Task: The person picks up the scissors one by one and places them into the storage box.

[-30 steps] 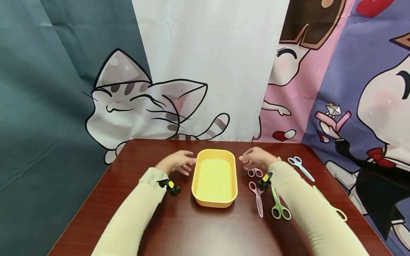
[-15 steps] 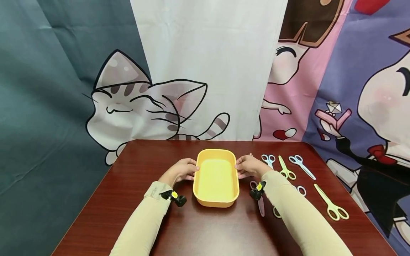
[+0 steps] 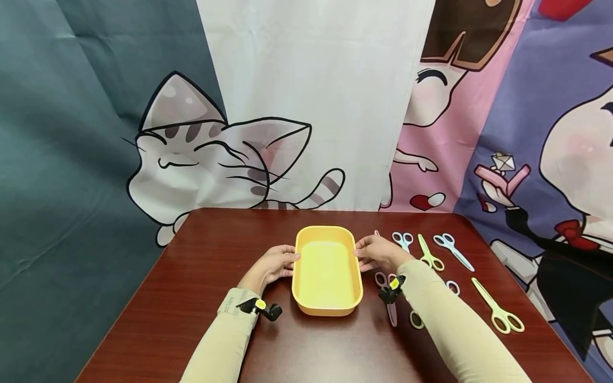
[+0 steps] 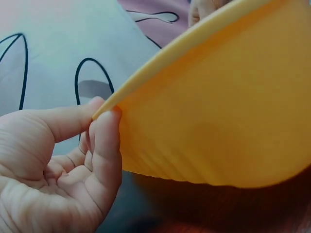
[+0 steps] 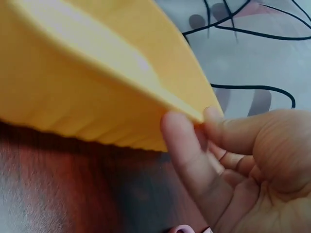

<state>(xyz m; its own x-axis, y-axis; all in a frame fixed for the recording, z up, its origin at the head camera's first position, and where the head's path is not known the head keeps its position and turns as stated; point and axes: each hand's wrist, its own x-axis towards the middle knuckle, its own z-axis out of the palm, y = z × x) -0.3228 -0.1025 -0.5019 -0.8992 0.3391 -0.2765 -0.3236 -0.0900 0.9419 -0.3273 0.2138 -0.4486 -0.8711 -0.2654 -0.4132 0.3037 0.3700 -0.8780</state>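
Note:
A yellow plastic tray [image 3: 328,271] sits in the middle of the table, and no objects show inside it. My left hand [image 3: 272,267] pinches its left rim between thumb and fingers; the left wrist view shows the thumb over the rim [image 4: 160,60] and a finger against the outer wall. On the opposite side my right hand [image 3: 378,252] pinches the right rim, with the thumb on top and the index finger [image 5: 182,141] below. A dark shadow lies under the tray; I cannot tell whether it is lifted.
Right of the tray lie pink scissors [image 3: 392,315], partly hidden green scissors [image 3: 416,320], light blue scissors [image 3: 402,239], yellow-green scissors [image 3: 430,258], more light blue scissors [image 3: 454,250] and yellow scissors [image 3: 499,314]. A printed curtain [image 3: 316,96] hangs behind the brown table [image 3: 201,266].
Both hands have come in from beside the tray and taken hold of its left and right rims. Since half a second ago, the tray has shifted slightly right and toward me.

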